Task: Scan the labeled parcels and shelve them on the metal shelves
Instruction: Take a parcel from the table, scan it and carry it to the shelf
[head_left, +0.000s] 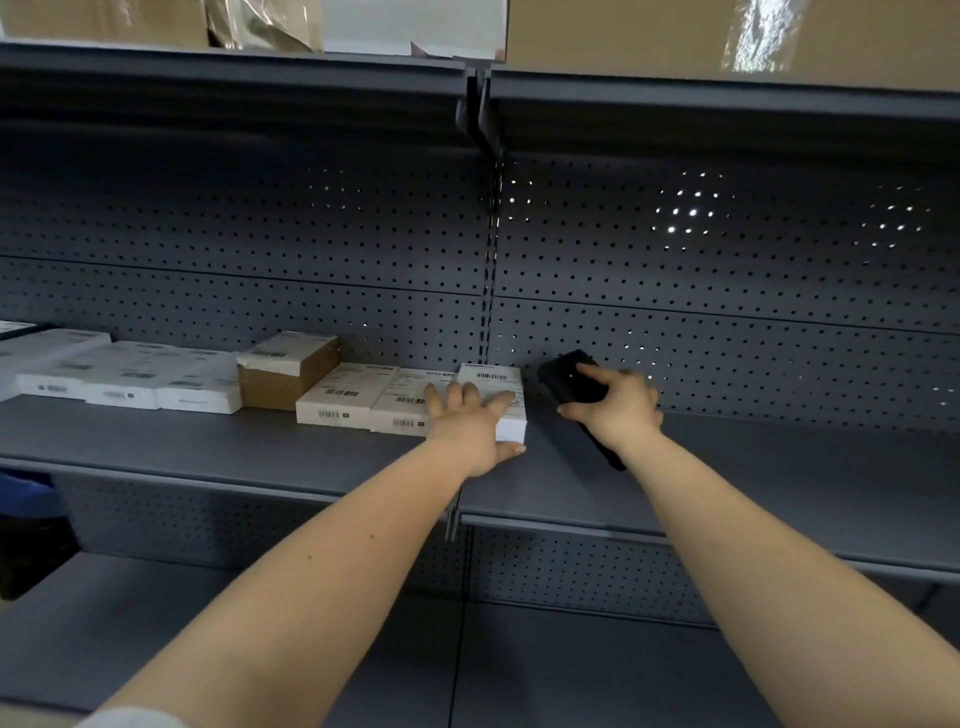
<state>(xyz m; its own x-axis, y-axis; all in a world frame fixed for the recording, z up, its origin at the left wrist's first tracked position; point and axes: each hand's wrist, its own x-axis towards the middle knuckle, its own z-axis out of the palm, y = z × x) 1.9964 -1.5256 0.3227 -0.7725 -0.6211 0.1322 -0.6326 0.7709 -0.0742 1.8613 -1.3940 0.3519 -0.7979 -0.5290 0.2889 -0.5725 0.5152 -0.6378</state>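
Starting at the far left of the metal shelf (208, 441), a row of white labeled parcels (130, 382) is seen well to the left of the fingers, followed by a brown taped box (291, 371) and two white boxes (358, 397) lying side by side. Just right of these, the newest parcel (493, 384) is held by the left hand (470, 421), fingers (457, 397) spread flat over its top and the thumb hooked at its near corner; its long axis runs from front to back of the shelf, directly under that hand, the nearer one. To the right, just beside the parcel, a black scanner (569, 384) is gripped by the right hand (618, 405), fingers curled around it.
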